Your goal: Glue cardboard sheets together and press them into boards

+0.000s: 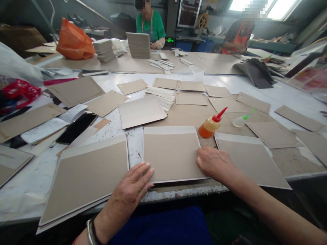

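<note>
A grey-beige cardboard panel (171,154) with white edges and a pale strip along its top lies at the table's front edge. The outstretched fingers of my left hand (133,187) rest on its lower left corner. My right hand (214,161) is closed at the panel's right edge, its fingers curled and their tips hidden. Similar panels lie on both sides, a left panel (94,173) overlapping another and a right panel (247,158) partly behind my right wrist. Just beyond my right hand stands a squeeze bottle (209,126) of amber liquid with a red nozzle.
A small green-tipped bottle (241,121), several smaller cardboard pieces (191,98) and a pile of white strips (163,98) spread across the table. At left lie a phone (76,128) and an open notebook (46,130). Two people work beyond, near stacked boards (138,46) and an orange bag (74,41).
</note>
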The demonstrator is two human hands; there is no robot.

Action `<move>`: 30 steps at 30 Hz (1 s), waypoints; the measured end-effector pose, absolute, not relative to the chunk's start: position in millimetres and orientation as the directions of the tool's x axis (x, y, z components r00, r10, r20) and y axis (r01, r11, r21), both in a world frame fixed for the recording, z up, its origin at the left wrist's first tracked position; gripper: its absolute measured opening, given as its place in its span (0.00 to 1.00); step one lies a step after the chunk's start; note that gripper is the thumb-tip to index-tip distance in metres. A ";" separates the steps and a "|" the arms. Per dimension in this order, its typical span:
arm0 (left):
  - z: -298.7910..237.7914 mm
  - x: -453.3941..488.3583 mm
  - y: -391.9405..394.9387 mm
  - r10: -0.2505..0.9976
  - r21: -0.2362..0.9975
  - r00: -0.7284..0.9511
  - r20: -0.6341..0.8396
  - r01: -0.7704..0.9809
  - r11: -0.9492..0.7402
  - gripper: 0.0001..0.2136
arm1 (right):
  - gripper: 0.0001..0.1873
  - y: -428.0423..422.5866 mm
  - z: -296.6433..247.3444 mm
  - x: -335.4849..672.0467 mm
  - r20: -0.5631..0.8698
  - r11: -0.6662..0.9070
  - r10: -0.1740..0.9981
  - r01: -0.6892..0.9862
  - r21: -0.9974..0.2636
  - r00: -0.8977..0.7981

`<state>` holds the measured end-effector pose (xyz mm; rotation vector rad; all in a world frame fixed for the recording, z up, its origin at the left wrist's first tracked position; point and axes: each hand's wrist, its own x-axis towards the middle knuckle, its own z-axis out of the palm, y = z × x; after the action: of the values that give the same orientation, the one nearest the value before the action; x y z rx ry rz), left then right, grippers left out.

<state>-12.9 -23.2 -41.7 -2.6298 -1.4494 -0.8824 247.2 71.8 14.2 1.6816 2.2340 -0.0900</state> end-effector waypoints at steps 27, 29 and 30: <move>-60.4 -16.5 -25.8 0.915 0.540 -0.013 0.403 0.810 -0.227 0.17 | 0.25 72.1 -35.8 239.2 0.327 0.253 0.925 0.957 -0.143 -0.196; -67.3 -13.5 -24.3 0.947 0.636 -0.147 0.287 0.768 -0.074 0.20 | 0.24 70.6 -39.6 252.9 0.206 0.154 0.972 0.970 -0.188 -0.115; -69.5 -10.4 -23.3 0.957 0.668 -0.174 0.231 0.744 -0.026 0.22 | 0.24 70.3 -41.9 257.7 0.157 0.146 0.981 0.966 -0.212 -0.114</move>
<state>-10.4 -23.3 -69.5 -2.1784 -2.3749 -1.2243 257.7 70.3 -41.9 2.2404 2.5586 -0.0962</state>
